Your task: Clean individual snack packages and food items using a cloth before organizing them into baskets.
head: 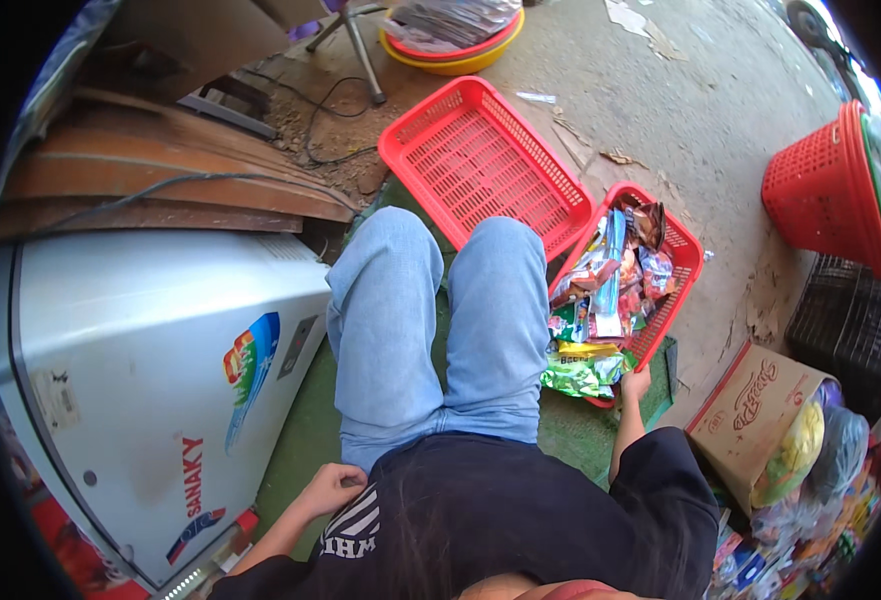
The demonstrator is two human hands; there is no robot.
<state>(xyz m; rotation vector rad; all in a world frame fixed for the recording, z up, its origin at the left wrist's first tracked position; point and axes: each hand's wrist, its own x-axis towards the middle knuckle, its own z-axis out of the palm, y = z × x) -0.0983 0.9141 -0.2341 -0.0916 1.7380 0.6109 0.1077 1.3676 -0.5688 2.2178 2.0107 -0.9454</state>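
My right hand [636,383] grips the near corner of a red plastic basket [674,324] to the right of my knees. Snack packets [611,289] in shiny, many-coloured wrappers fill this basket, and a green packet [579,375] lies at its near end. Beyond my knees is a second red basket [478,154], rectangular with a slotted bottom, and nothing shows inside it. At my left hip, my left hand [337,484] rests with curled fingers against the hem of my black shirt [485,502]. Whether those fingers pinch the cloth is hidden.
A white chest freezer [147,375] stands close on my left, below stacked wooden boards [162,180] with a cable. To the right are stacked red baskets [815,180], a black crate [845,322] and a cardboard box [755,412] with bagged goods. A yellow basin [470,66] sits at the back.
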